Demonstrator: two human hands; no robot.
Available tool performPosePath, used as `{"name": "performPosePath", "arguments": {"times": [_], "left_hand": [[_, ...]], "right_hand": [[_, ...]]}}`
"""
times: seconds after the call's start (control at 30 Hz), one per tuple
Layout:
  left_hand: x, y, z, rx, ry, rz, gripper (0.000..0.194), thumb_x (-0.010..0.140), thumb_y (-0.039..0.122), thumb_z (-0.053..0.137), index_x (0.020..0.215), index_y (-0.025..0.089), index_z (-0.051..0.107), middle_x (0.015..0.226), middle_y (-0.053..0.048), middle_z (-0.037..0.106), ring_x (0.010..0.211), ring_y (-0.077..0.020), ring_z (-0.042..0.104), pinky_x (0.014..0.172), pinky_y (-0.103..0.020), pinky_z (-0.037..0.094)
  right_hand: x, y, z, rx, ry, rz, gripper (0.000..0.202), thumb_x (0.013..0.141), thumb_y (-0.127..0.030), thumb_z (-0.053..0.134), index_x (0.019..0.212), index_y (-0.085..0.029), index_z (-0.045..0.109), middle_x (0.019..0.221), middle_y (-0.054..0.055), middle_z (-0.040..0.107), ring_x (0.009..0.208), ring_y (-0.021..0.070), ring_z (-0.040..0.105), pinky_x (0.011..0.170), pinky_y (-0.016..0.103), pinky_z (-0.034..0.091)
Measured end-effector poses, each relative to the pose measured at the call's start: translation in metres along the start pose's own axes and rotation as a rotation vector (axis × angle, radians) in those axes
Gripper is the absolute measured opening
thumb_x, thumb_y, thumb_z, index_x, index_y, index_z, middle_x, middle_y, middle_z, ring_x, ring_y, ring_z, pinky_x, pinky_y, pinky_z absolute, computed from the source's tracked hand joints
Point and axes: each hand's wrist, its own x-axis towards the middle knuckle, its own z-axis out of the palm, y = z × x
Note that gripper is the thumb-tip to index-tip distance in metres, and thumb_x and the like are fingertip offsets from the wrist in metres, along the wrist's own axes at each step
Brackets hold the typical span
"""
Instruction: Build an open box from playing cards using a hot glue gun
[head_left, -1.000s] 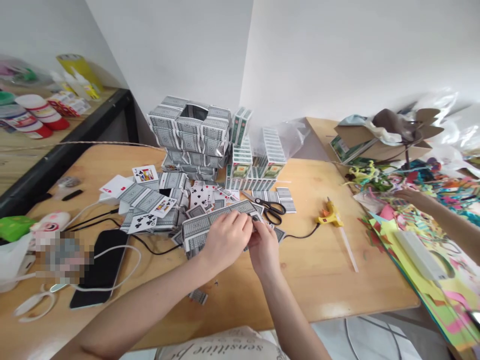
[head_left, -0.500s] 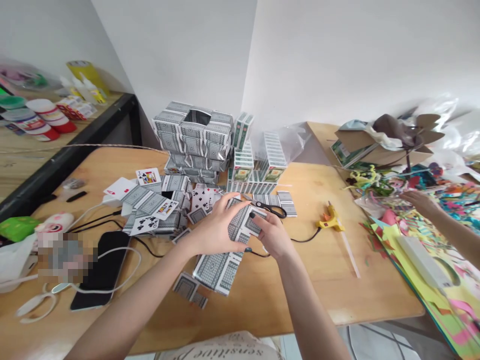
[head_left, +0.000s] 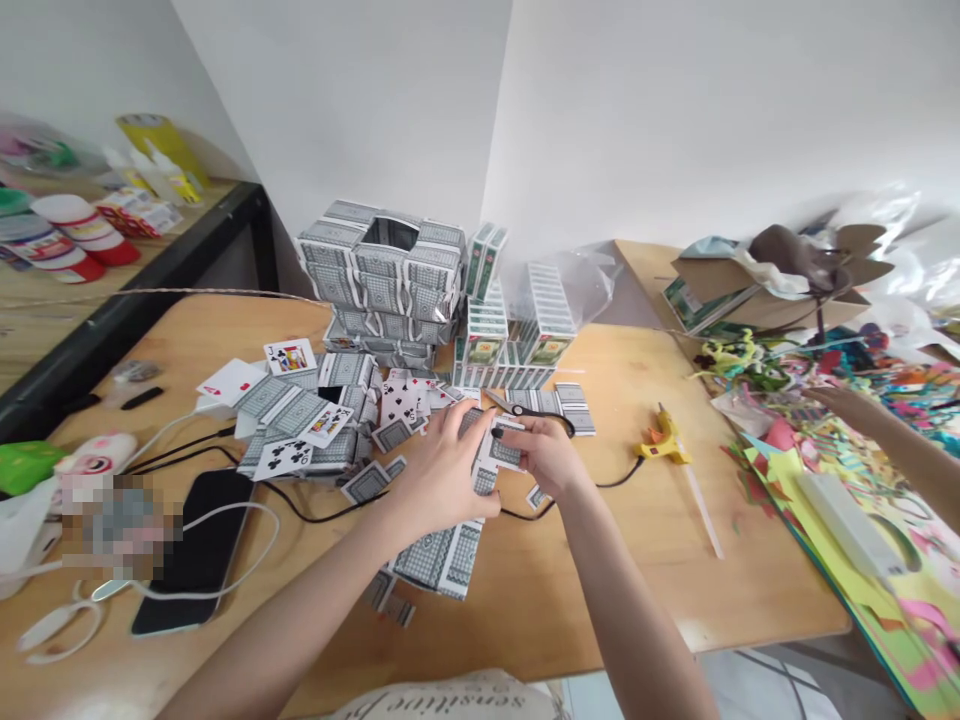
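Fingers of my left hand (head_left: pixel 439 475) curl round a long box made of grey-patterned playing cards (head_left: pixel 442 560), which sticks out below my palm toward the table's front. My right hand (head_left: pixel 551 455), thumb with a dark nail on top, pinches a small playing card piece (head_left: pixel 508 450) against the box's upper end. My left hand hides much of the box. Behind it lie black-handled scissors (head_left: pixel 536 412). Loose cards (head_left: pixel 409 395) and cut card pieces (head_left: pixel 367 482) are scattered to the left of my hands.
Stacked card-covered boxes (head_left: pixel 386 270) and green card packs (head_left: pixel 517 330) stand at the back. A yellow glue gun (head_left: pixel 664 440) with its cord lies right. At left is a black phone (head_left: pixel 199 550) with white cable. Another person's hand (head_left: pixel 844 400) reaches into coloured scraps.
My right hand has turned slightly and pressed closer to the box's upper end. The box has tilted a little in my left hand. The camera view has shifted slightly.
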Motion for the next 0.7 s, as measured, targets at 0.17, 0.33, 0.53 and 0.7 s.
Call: {"name": "performPosePath", "arguments": {"times": [0.17, 0.33, 0.53, 0.7], "left_hand": [[-0.0014, 0.0002, -0.0002, -0.024, 0.015, -0.006, 0.083, 0.055, 0.026, 0.066, 0.130, 0.024, 0.032, 0.133, -0.009, 0.030, 0.124, -0.0327, 0.029, 0.103, -0.048, 0.031], [-0.0031, 0.0004, 0.0022, -0.018, 0.039, -0.029, 0.081, 0.057, 0.026, 0.065, 0.130, 0.023, 0.032, 0.134, -0.010, 0.030, 0.124, -0.0325, 0.030, 0.103, -0.048, 0.031], [-0.0050, 0.0019, 0.0064, 0.015, 0.073, -0.040, 0.083, 0.058, 0.030, 0.065, 0.132, 0.020, 0.028, 0.133, -0.011, 0.031, 0.125, -0.0321, 0.029, 0.102, -0.047, 0.032], [-0.0052, 0.0032, 0.0087, 0.038, 0.091, -0.040, 0.083, 0.058, 0.030, 0.066, 0.132, 0.019, 0.028, 0.132, -0.012, 0.032, 0.123, -0.0324, 0.032, 0.101, -0.047, 0.034]], "right_hand": [[-0.0014, -0.0059, 0.0000, -0.022, -0.002, 0.022, 0.021, 0.047, -0.019, 0.076, 0.064, -0.012, 0.065, 0.054, 0.000, 0.062, 0.047, 0.0095, 0.052, 0.047, 0.022, 0.041], [-0.0026, -0.0031, 0.0031, 0.018, 0.036, 0.034, 0.024, 0.046, -0.018, 0.077, 0.068, -0.012, 0.066, 0.059, 0.001, 0.064, 0.050, 0.0097, 0.054, 0.052, 0.022, 0.043], [-0.0034, 0.0003, 0.0033, 0.015, 0.049, 0.040, 0.023, 0.049, -0.022, 0.075, 0.066, -0.012, 0.064, 0.063, 0.003, 0.065, 0.056, 0.0120, 0.057, 0.058, 0.025, 0.046], [-0.0021, -0.0022, 0.0024, -0.067, 0.004, 0.079, 0.019, 0.051, -0.022, 0.073, 0.064, -0.013, 0.062, 0.060, 0.002, 0.063, 0.056, 0.0123, 0.057, 0.058, 0.026, 0.046]]}}
